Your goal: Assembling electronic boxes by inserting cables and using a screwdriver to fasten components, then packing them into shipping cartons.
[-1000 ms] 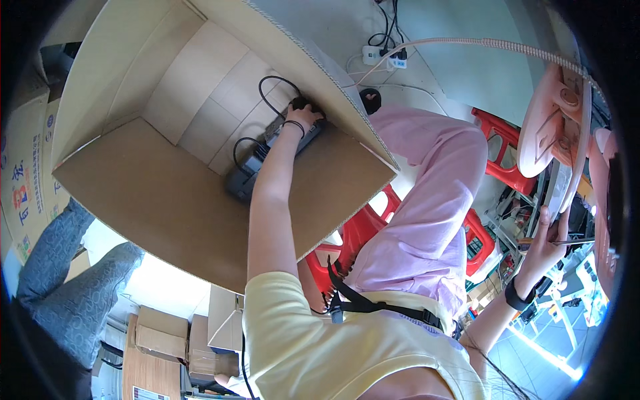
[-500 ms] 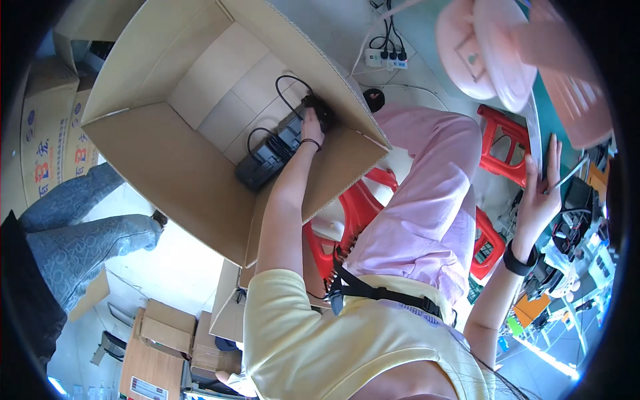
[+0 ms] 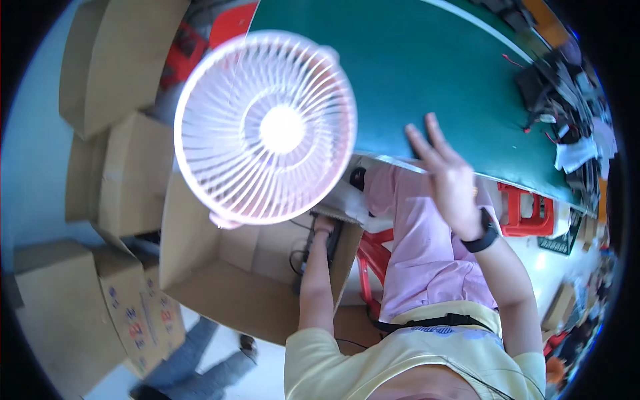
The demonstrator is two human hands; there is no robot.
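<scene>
at least four cardboard boxes [image 3: 137, 173] crowd the left side, and below them are two patterned denim legs [image 3: 223, 370] of another person. one pale round fan [image 3: 283, 130] looms next, hiding part of one open-topped carton [image 3: 233, 293]. inside the carton, against its right wall, lie dark devices [image 3: 336, 235], too hidden to count, with two black cable loops [image 3: 291, 261]. the left arm stretches down into the carton, the left hand [image 3: 325, 225] at the devices; whether its fingers grasp them i cannot tell. farther right, the right hand [image 3: 453, 187] is at the near edge of one green table [image 3: 400, 73], unclenched and holding nothing visible, two fingers extended, the elbow bent, one black band [image 3: 489, 233] on the wrist. one red stool [image 3: 527, 210] shows beyond it. half a second ago the fan was at upper right, and far less of the tabletop showed; the left hand is still inside the carton.
</scene>
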